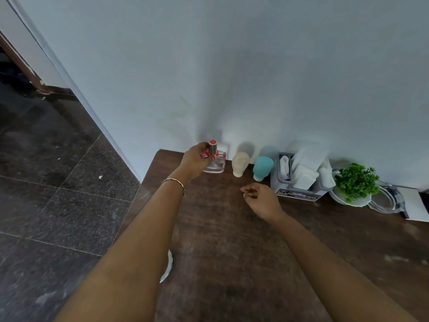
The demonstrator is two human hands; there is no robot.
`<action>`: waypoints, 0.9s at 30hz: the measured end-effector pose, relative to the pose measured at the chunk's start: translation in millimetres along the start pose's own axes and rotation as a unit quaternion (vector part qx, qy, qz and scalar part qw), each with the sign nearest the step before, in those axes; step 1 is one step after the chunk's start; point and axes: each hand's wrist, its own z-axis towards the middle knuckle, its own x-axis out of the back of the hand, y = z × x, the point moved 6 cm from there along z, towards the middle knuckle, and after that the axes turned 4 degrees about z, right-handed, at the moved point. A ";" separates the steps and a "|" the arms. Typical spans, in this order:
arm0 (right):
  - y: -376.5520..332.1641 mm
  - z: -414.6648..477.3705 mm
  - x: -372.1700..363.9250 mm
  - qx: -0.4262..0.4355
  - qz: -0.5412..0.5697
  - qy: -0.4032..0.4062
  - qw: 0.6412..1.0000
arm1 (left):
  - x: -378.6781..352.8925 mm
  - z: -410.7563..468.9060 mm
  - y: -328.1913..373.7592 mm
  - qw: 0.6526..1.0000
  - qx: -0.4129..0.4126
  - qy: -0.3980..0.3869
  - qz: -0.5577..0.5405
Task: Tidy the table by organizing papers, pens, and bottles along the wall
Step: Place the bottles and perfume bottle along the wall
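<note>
Left hand point(195, 161) grips clear glass perfume bottle point(216, 162) at its neck, red ribbon and red-topped cap, upright at table's point(232, 240) back-left corner by wall; beside it cream bottle point(240, 164), teal bottle point(262, 168), grey organizer point(299, 192); right hand point(261, 199) loosely curled, holding nothing.

The left hand point(195, 161) is gripping a clear square glass perfume bottle with a red cap and red ribbon point(217, 164) at the far left corner of the dark brown wooden desk point(232, 240). Along the far edge, a cream soft bottle point(240, 163), a teal soft bottle point(262, 168), a grey plastic organiser point(282, 182) and a small green potted plant point(355, 181) are standing in a row. The right hand point(262, 199) is hovering near the teal bottle, fingers loosely curled, holding nothing.
</note>
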 end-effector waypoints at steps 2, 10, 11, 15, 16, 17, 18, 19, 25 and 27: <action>-1.5 -2.8 -1.3 0.000 0.002 -0.004 1.000 | -1.2 0.3 -0.8 1.000 0.005 -0.008 0.005; -4.4 -14.8 -2.1 0.003 0.006 -0.018 1.000 | -4.1 -11.6 -5.6 0.999 0.050 0.014 0.014; -5.0 -16.8 -2.5 0.001 0.012 -0.017 1.000 | -3.6 -16.6 -9.8 0.998 0.062 0.030 0.008; -13.2 -29.4 -9.8 0.005 0.025 -0.021 0.999 | -1.7 -54.3 -20.7 0.994 0.080 0.080 0.000; -16.7 -33.8 -13.9 0.009 0.027 -0.027 0.999 | -1.0 -67.9 -26.0 0.993 0.080 0.088 0.005; -19.8 -37.4 -18.6 0.013 0.028 -0.033 0.999 | -0.2 -81.6 -34.0 0.992 0.081 0.098 0.016; -23.1 -41.2 -25.0 0.017 0.027 -0.044 0.998 | 2.3 -96.4 -45.7 0.989 0.093 0.110 0.031; -26.5 -45.4 -32.6 0.020 0.026 -0.058 0.998 | 6.2 -112.0 -59.4 0.985 0.109 0.127 0.044; -49.5 -70.8 -87.8 0.040 0.027 -0.129 0.990 | 28.5 -211.9 -127.0 0.932 0.272 0.188 0.149; -56.5 -81.0 -107.1 0.045 0.026 -0.162 0.985 | 28.4 -235.2 -141.7 0.922 0.302 0.196 0.139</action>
